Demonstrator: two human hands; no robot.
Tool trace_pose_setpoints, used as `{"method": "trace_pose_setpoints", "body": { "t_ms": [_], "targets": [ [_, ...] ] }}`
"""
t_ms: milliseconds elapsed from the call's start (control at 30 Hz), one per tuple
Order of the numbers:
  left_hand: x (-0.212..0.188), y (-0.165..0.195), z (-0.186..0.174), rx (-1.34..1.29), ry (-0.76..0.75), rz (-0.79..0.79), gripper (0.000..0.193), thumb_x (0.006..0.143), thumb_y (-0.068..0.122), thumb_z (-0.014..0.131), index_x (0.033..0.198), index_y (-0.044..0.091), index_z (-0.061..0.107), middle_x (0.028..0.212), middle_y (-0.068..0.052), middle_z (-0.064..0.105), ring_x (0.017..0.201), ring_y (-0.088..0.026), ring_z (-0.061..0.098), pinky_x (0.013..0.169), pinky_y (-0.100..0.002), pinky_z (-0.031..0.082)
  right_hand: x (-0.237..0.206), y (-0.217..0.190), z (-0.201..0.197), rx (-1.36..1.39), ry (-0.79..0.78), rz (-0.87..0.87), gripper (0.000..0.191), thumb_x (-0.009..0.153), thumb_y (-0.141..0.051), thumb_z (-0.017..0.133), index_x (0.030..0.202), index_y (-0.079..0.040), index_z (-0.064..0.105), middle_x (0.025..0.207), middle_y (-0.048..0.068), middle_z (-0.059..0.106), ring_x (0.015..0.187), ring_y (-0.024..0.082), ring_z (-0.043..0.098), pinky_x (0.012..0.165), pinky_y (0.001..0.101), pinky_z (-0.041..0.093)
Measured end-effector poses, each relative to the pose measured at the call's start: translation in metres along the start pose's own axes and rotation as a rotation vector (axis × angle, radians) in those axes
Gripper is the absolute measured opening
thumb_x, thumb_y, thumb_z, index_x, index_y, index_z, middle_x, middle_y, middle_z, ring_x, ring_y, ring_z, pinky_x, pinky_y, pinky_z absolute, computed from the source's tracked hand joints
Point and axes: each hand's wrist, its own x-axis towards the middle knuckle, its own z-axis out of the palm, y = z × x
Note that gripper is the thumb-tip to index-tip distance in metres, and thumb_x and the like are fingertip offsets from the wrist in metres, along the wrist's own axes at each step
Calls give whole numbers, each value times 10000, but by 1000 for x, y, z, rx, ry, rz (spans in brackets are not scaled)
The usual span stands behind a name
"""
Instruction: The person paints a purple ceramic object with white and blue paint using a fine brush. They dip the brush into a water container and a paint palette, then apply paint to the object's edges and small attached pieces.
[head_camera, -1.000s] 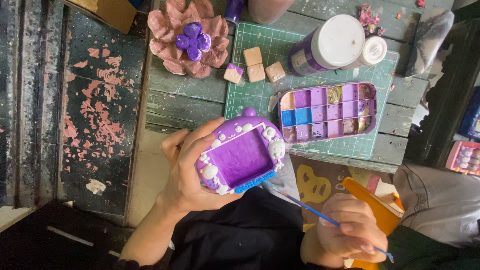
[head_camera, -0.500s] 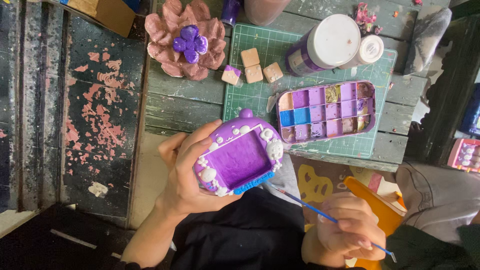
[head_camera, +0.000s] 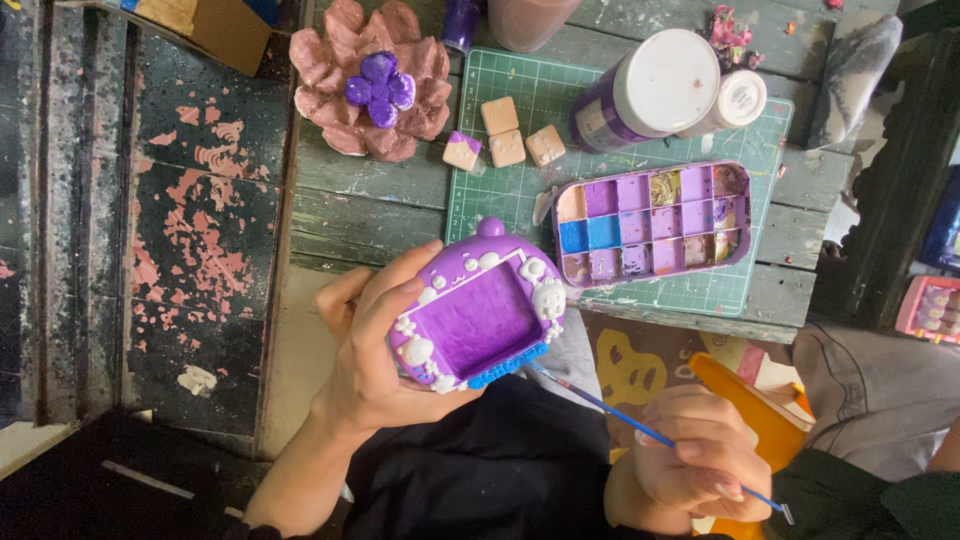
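The left hand (head_camera: 385, 365) cradles a purple plaster tray (head_camera: 480, 318) shaped like a small screen with white bumps round its frame, its grip closed round the left edge, thumb over the top rim and fingers under the back. The tray is held in the air just below the near edge of the bench (head_camera: 380, 215), tilted toward the camera. The right hand (head_camera: 700, 462) pinches a thin blue-handled brush (head_camera: 640, 428) in a narrow pencil grip; the tip sits at the tray's lower right corner, beside its blue strip.

Up and to the right of the tray, a paint palette (head_camera: 655, 222) with purple, blue and pink wells lies on a green cutting mat (head_camera: 520, 205). Above the tray to the left sits a pink flower mould (head_camera: 335, 95) with a purple centre.

To paint that corner cleanly, it looks wise to keep the tray steady in the palm, rest the brush hand, and use light, short strokes so purple stays off the white bumps.
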Motion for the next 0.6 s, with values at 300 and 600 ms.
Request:
{"method": "trace_pose_setpoints", "body": {
  "t_ms": [300,600],
  "targets": [
    [-1,-1,-2,5,-1,-7,1050,690,391,1034,1402,63,335,1427,-216,576,1276,-253,532,1068,-410,273,2,-4,5,-29,8,24,411,1103,-377,424,879,-34,394,600,112,487,478,219,505,411,351,457],
    [3,-7,-5,2,8,-7,1037,682,374,1031,1393,56,345,1418,-214,584,1251,-251,514,1066,-406,276,7,-1,5,-66,-27,37,420,1107,-369,419,860,-29,409,580,128,488,484,230,501,379,348,473]
  ]
}}
